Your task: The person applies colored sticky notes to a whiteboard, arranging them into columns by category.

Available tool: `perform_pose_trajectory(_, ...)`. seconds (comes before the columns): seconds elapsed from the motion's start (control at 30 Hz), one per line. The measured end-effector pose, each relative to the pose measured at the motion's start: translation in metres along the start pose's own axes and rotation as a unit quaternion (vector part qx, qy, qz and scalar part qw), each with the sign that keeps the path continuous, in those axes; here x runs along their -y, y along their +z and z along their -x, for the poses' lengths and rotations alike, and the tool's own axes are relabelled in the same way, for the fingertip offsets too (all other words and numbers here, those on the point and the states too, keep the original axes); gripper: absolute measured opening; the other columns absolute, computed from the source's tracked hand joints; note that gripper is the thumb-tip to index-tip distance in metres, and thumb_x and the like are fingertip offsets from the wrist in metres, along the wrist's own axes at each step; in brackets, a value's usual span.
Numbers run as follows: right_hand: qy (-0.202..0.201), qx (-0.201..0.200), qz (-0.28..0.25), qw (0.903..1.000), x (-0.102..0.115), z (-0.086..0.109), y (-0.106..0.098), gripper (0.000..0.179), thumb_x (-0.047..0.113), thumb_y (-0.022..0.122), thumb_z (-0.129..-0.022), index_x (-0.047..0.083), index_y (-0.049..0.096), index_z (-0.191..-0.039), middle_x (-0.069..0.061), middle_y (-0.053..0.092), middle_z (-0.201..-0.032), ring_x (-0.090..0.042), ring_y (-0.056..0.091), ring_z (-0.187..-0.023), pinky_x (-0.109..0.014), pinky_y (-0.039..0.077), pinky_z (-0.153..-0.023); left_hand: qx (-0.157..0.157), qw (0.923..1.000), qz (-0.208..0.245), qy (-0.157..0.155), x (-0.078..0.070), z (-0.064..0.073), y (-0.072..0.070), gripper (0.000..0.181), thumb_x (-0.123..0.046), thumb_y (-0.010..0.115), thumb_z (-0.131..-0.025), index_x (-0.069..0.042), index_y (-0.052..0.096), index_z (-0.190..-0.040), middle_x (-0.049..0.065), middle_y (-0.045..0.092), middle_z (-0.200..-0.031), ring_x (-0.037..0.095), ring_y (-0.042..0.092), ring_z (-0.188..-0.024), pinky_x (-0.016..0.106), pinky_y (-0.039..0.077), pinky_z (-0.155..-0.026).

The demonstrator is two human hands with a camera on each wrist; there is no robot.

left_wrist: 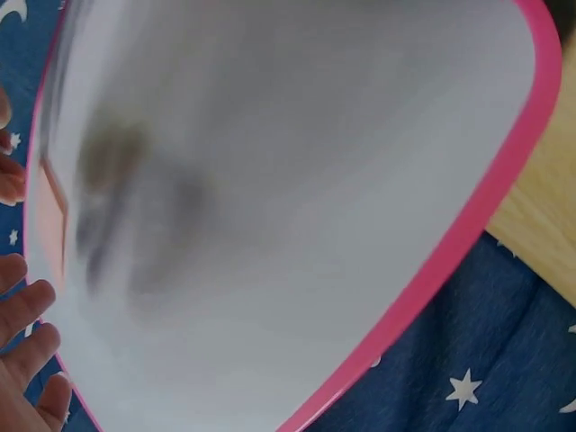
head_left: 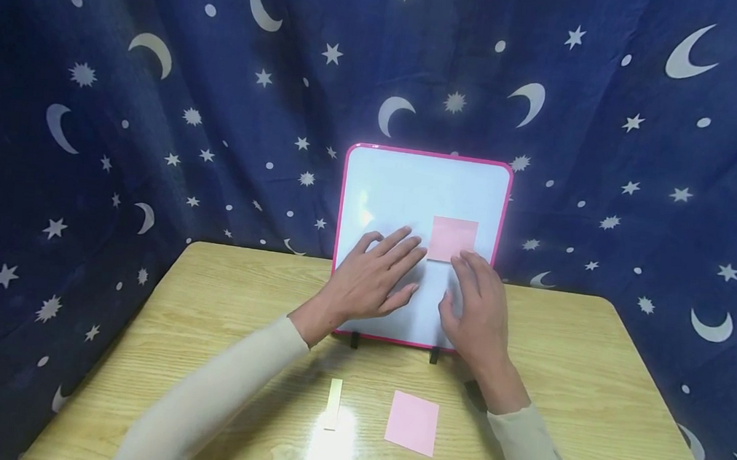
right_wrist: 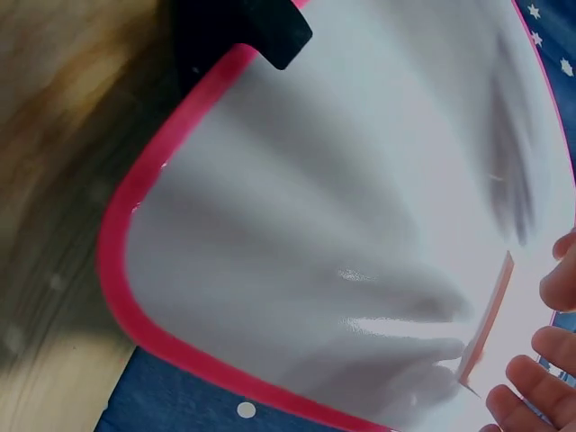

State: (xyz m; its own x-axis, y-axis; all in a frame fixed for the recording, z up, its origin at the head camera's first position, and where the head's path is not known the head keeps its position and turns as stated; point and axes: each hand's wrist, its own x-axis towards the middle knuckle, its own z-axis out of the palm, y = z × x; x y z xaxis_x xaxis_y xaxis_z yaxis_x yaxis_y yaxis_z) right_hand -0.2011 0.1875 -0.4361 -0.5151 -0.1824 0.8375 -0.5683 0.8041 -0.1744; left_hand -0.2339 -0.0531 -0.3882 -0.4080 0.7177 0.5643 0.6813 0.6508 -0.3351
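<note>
A pink sticky note (head_left: 453, 239) is on the right half of a white board with a pink frame (head_left: 399, 181), which stands upright on the table. My right hand (head_left: 482, 306) is at the note's lower right corner, its fingertips overlapping that corner in the head view. Just left of the note is my left hand (head_left: 378, 275), fingers stretched out and holding nothing. In the right wrist view the note (right_wrist: 488, 319) shows edge-on beside the right fingers (right_wrist: 540, 382). The left wrist view shows it (left_wrist: 51, 225) near the left fingers (left_wrist: 27, 310).
Another pink sticky note (head_left: 412, 423) lies on the wooden table (head_left: 244, 299) in front of the board. Left of it lies a narrow yellow strip (head_left: 333, 404). Black feet (head_left: 433, 355) support the board. A dark blue curtain (head_left: 328, 95) with moons and stars hangs behind.
</note>
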Motion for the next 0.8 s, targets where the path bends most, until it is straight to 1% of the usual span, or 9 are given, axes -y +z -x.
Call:
perform_pose_trajectory(0.13, 0.001, 0.014, 0.001, 0.9999, 0.003, 0.004, -0.006, 0.053, 0.009, 0.066, -0.086, -0.003, 0.064, -0.137, -0.024, 0.061, -0.141, -0.043, 0.057, -0.131, -0.059, 0.046, -0.108, -0.021, 0.9996, 0.019, -0.01, -0.005, 0.007, -0.002, 0.061, -0.049, 0.04, -0.106, -0.014, 0.057, -0.153, 0.005, 0.06, -0.152, 0.025, 0.043, -0.152, 0.049, 0.041, -0.112)
perform_pose_trajectory(0.23, -0.002, 0.024, 0.004, 0.9997, 0.006, 0.007, -0.01, 0.053, 0.012, 0.066, -0.087, -0.003, 0.064, -0.137, -0.024, 0.061, -0.141, -0.044, 0.057, -0.13, -0.06, 0.046, -0.107, -0.026, 0.9989, 0.034, -0.018, -0.01, 0.013, -0.003, 0.06, -0.049, 0.041, -0.106, -0.014, 0.058, -0.151, 0.004, 0.062, -0.15, 0.025, 0.045, -0.15, 0.049, 0.042, -0.111)
perform_pose_trajectory(0.37, -0.008, 0.032, 0.003, 0.9995, 0.008, 0.011, -0.013, 0.052, 0.014, 0.063, -0.089, -0.003, 0.064, -0.138, -0.024, 0.061, -0.141, -0.044, 0.057, -0.13, -0.06, 0.045, -0.106, -0.025, 0.9981, 0.048, -0.029, -0.015, 0.021, -0.003, 0.059, -0.049, 0.041, -0.106, -0.014, 0.058, -0.151, 0.003, 0.063, -0.148, 0.024, 0.045, -0.15, 0.048, 0.042, -0.111)
perform_pose_trajectory(0.57, -0.009, 0.031, -0.001, 0.9995, 0.009, 0.017, -0.019, 0.052, 0.012, 0.064, -0.086, -0.003, 0.066, -0.136, -0.022, 0.063, -0.138, -0.043, 0.058, -0.128, -0.059, 0.044, -0.107, -0.019, 0.9953, 0.081, -0.049, -0.022, 0.031, -0.003, 0.057, -0.049, 0.043, -0.106, -0.015, 0.061, -0.148, 0.002, 0.063, -0.146, 0.023, 0.048, -0.148, 0.048, 0.043, -0.11)
perform_pose_trajectory(0.7, -0.007, 0.053, 0.001, 0.9986, 0.011, 0.023, -0.024, 0.052, 0.014, 0.065, -0.087, -0.002, 0.066, -0.137, -0.021, 0.063, -0.139, -0.042, 0.058, -0.129, -0.059, 0.043, -0.109, -0.009, 0.9926, 0.104, -0.062, -0.028, 0.04, -0.002, 0.056, -0.049, 0.045, -0.105, -0.016, 0.061, -0.148, 0.001, 0.063, -0.146, 0.022, 0.049, -0.147, 0.047, 0.042, -0.11)
perform_pose_trajectory(0.8, -0.004, 0.079, 0.004, 0.9969, 0.014, 0.029, -0.028, 0.053, 0.016, 0.065, -0.09, -0.002, 0.065, -0.139, -0.02, 0.062, -0.141, -0.041, 0.057, -0.131, -0.059, 0.042, -0.112, -0.003, 0.9913, 0.114, -0.065, -0.034, 0.047, -0.001, 0.056, -0.049, 0.044, -0.106, -0.017, 0.061, -0.148, 0.0, 0.063, -0.145, 0.021, 0.049, -0.147, 0.046, 0.042, -0.111)
